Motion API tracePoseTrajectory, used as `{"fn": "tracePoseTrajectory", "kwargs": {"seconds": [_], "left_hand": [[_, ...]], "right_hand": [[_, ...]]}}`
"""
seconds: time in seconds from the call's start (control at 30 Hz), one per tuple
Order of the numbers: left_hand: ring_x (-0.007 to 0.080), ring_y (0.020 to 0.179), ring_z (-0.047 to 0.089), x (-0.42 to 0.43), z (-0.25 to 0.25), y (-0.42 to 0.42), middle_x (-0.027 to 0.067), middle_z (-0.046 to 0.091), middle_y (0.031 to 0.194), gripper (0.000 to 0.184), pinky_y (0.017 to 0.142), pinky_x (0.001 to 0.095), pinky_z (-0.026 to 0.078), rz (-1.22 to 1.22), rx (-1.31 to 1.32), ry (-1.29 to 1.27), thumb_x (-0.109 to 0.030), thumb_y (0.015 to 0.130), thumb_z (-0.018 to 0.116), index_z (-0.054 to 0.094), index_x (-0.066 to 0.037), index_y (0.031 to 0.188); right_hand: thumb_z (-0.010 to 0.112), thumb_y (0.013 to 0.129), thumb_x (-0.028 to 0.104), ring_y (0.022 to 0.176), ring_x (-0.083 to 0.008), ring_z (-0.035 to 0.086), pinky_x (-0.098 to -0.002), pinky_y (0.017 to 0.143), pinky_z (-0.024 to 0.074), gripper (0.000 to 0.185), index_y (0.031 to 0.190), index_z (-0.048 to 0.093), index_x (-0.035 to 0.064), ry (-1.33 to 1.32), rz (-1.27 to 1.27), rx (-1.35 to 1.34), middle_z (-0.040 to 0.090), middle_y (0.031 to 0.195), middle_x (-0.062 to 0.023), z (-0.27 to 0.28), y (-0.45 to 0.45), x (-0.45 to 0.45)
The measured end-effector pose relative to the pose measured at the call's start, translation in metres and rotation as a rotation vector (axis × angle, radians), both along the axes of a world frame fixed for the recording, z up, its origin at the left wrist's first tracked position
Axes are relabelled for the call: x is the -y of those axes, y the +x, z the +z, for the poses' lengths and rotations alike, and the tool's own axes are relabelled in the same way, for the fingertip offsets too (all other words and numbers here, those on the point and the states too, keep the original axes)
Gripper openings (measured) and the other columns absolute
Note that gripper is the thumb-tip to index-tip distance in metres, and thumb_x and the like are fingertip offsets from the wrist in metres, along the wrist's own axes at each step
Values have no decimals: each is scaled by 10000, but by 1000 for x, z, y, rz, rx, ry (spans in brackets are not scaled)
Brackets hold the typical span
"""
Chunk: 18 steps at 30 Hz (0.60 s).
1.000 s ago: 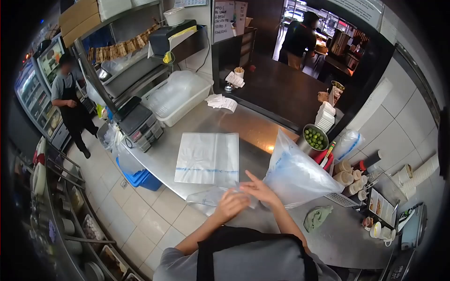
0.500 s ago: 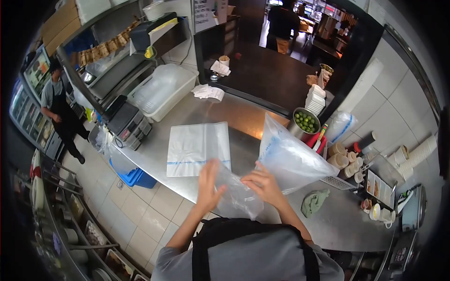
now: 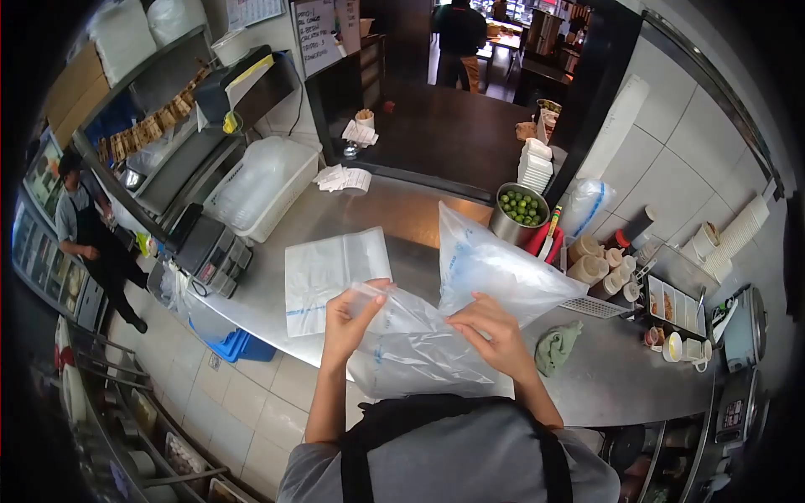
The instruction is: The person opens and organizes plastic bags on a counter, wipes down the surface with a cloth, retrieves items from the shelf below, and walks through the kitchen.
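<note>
A clear plastic bag [image 3: 419, 356] is stretched between my two hands, just above the counter's front edge. My left hand [image 3: 350, 323] pinches its upper left corner between thumb and fingers. On the other side, my right hand [image 3: 495, 331] grips the upper right edge with closed fingertips. Flat on the counter behind my left hand lies a stack of plastic bags [image 3: 335, 260] with a blue stripe. Beyond my right hand sits a larger, puffed-up plastic bag [image 3: 503, 272] with blue print.
A steel pot of green limes [image 3: 520, 208] stands at the pass window. A green cloth [image 3: 558, 348] lies on the steel counter [image 3: 612, 390] at right, near sauce bottles [image 3: 587, 268]. A white basket [image 3: 281, 197] sits back left. A person [image 3: 96, 239] stands at far left.
The bag in my hands has spread wider and opened out. My left hand has closed on its corner. The view has shifted a little to the right.
</note>
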<state>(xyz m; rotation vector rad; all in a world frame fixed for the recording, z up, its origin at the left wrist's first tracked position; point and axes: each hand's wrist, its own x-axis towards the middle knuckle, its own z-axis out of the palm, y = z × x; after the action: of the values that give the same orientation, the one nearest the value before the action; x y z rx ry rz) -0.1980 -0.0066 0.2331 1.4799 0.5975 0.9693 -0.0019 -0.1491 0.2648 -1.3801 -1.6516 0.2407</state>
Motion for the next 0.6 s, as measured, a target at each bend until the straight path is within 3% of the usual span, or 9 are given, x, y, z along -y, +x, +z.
{"fn": "tracePoseTrajectory", "kwargs": {"seconds": [0.07, 0.13, 0.27, 0.47, 0.57, 0.6], "left_hand": [[163, 880, 604, -2, 9, 6, 102, 659, 900, 166, 818, 269, 452, 65, -17, 27, 31, 723, 666, 637, 31, 886], [162, 818, 624, 0, 13, 2, 103, 667, 822, 100, 788, 263, 469, 31, -17, 54, 60, 727, 653, 640, 32, 822], [171, 764, 644, 8, 15, 1, 125, 663, 797, 146, 751, 267, 499, -136, 145, -43, 105, 704, 649, 630, 31, 829], [210, 769, 645, 20, 15, 14, 148, 657, 802, 125, 746, 307, 501, -186, 268, -219, 99, 717, 630, 627, 25, 818], [182, 787, 641, 18, 9, 10, 155, 664, 864, 88, 764, 277, 492, -230, 332, -110, 62, 771, 608, 644, 35, 847], [184, 798, 639, 19, 8, 8, 154, 664, 869, 91, 770, 278, 490, -211, 267, -111, 62, 778, 599, 646, 33, 850]], "right_hand": [[593, 774, -22, 758, -172, 584, -380, 900, 400, 142, 901, 644, 15, 48, -41, 41, 628, 805, -65, -2, -1, 3], [593, 769, -29, 763, -170, 577, -331, 841, 416, 168, 927, 638, 6, 29, -156, -168, 617, 815, -78, 4, -6, 10], [601, 764, -31, 749, -167, 565, -252, 728, 421, 203, 964, 628, -12, 99, -320, -308, 595, 803, -86, 3, 5, 22], [605, 774, -3, 717, -152, 539, -250, 684, 418, 106, 877, 614, -25, 73, -299, -195, 581, 780, -82, 20, 0, 28], [612, 784, 34, 739, -191, 550, -259, 677, 422, 97, 879, 619, 13, -231, -170, -131, 576, 831, -97, 0, 15, 38], [612, 784, 37, 748, -195, 549, -264, 677, 422, 109, 891, 618, 18, -215, -207, -183, 572, 856, -100, -4, 16, 40]]}}
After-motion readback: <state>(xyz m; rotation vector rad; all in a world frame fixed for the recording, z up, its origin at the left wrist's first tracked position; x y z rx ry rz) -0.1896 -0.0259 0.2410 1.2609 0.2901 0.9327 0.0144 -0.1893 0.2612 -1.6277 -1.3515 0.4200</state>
